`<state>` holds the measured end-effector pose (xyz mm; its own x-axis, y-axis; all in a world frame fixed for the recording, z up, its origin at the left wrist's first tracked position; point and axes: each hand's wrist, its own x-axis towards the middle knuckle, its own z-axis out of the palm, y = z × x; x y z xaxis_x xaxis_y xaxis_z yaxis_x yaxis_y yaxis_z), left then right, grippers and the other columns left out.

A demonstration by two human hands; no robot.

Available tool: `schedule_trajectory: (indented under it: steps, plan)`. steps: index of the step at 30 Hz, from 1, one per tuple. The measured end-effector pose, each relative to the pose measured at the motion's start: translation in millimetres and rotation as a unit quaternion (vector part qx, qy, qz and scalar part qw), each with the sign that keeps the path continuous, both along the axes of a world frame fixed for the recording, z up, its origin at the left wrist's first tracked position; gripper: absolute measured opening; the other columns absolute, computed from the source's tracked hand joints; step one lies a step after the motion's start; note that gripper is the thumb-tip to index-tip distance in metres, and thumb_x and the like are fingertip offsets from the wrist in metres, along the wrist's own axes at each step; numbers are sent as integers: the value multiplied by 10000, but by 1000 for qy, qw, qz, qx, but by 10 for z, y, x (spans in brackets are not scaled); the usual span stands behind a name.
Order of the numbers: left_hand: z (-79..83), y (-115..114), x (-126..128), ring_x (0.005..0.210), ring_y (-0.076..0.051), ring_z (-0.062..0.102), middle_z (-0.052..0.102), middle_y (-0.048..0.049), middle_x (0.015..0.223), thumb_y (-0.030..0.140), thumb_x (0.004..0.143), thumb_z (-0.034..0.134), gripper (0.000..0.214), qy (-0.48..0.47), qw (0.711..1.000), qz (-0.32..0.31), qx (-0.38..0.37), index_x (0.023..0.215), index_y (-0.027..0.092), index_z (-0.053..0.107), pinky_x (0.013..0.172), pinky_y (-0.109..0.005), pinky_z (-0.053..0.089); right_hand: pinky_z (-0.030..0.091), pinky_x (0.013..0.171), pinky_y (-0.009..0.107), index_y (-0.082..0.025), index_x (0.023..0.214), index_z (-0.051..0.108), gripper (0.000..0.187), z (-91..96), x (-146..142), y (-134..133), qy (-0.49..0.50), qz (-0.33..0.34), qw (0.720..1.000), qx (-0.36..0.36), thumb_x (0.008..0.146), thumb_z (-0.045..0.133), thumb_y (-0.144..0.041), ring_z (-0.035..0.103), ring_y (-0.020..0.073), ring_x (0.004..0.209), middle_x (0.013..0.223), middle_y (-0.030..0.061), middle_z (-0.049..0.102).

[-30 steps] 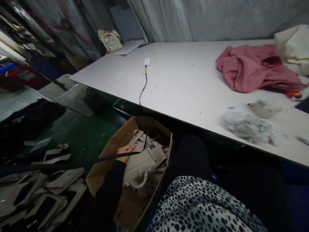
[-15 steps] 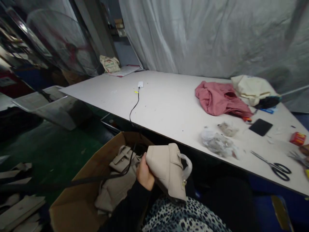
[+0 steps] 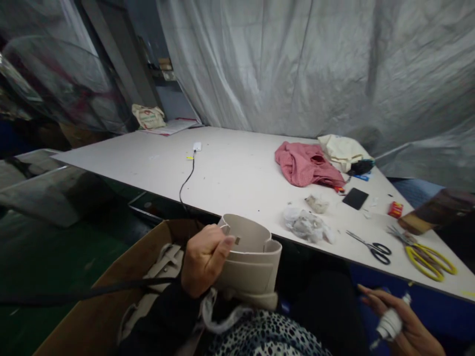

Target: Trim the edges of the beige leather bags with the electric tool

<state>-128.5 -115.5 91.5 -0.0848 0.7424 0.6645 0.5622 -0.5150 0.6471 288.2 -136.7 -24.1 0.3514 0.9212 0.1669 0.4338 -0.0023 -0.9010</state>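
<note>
My left hand [image 3: 206, 257] is closed on the rim of a beige handbag [image 3: 247, 274], thumb over the edge. The bag's open mouth faces up and its inside shows. Below it hangs a handle [image 3: 217, 319] wrapped in whitish film, over my spotted clothing. At the lower right, away from the bag, my right hand [image 3: 408, 326] is closed around a small white cylindrical thing [image 3: 389, 324] with a thin tip; its kind is unclear. Left of the bag, a cardboard box [image 3: 92, 306] holds more beige bags [image 3: 166, 262].
On the white table [image 3: 237, 173] lie black scissors [image 3: 371, 245], yellow-handled pliers [image 3: 426, 257], crumpled plastic [image 3: 308, 225], pink cloth [image 3: 306, 163], a black pad [image 3: 355, 198] and a red box [image 3: 395, 209]. A black cable [image 3: 187, 180] crosses its edge. A person's arm [image 3: 438, 210] reaches in at right.
The handbag has been turned so its open mouth faces up, and my left hand now grips its rim. My right hand has come into view at lower right. The view has swung right.
</note>
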Motion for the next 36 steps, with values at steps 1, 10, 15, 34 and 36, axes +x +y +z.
schedule_trajectory:
  steps: [1,10,15,34,36]
  plan:
    - [52,17,-35,618,-192,505,567,-38,598,282,947,583,330,34,997,-25,61,640,196,667,630,-338,386,675,686,336,-273,957,794,457,66,-79,53,2,16,1000,8,679,782,-636,787,343,890,1017,90,812]
    - [408,567,-203,510,-168,464,512,-44,503,389,1002,491,447,-79,908,-399,100,712,162,745,576,-346,383,574,1000,423,-268,973,664,294,1095,-1149,464,43,227,963,138,822,819,-466,707,294,1169,1231,73,757]
    - [388,671,80,506,-162,462,521,-52,480,383,1006,500,477,-125,886,-443,57,658,153,731,572,-343,375,534,972,429,-253,1341,594,605,1368,-1646,623,-83,328,916,215,815,860,-386,654,291,1163,1310,113,690]
    - [-22,827,702,441,-118,377,359,14,411,409,1003,481,536,-358,829,-426,51,534,165,568,554,-320,334,437,653,270,-218,846,673,202,1120,-1578,786,-41,296,945,134,819,843,-325,598,164,720,746,-15,660]
    - [-41,836,689,438,-121,367,347,17,406,400,1008,454,529,-363,815,-448,51,544,170,561,555,-326,348,443,600,254,-212,822,690,195,1091,-1581,809,50,308,946,85,820,826,-351,586,145,651,706,-24,655]
